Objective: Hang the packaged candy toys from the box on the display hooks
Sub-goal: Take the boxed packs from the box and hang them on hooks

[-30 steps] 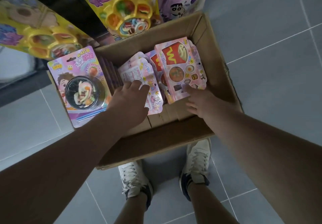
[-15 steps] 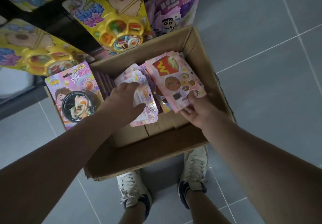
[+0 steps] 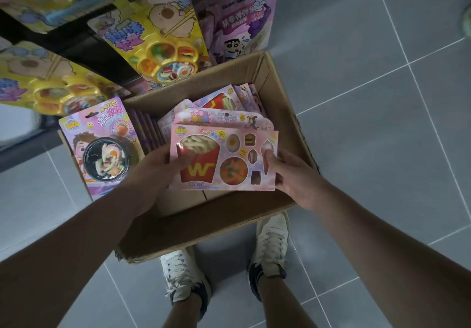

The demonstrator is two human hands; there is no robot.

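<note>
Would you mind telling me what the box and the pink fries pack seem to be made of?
The box looks like plain brown corrugated cardboard, matt, with creased flaps and a ragged corner. The pink fries pack seems to be glossy printed card, probably with clear plastic windows over the sweets, judging by the sheen there.

Between our left grip and right grip sits the fries candy pack, over the cardboard box; more packs lie beyond it, the noodle-bowl pack outside our left grip.
</note>
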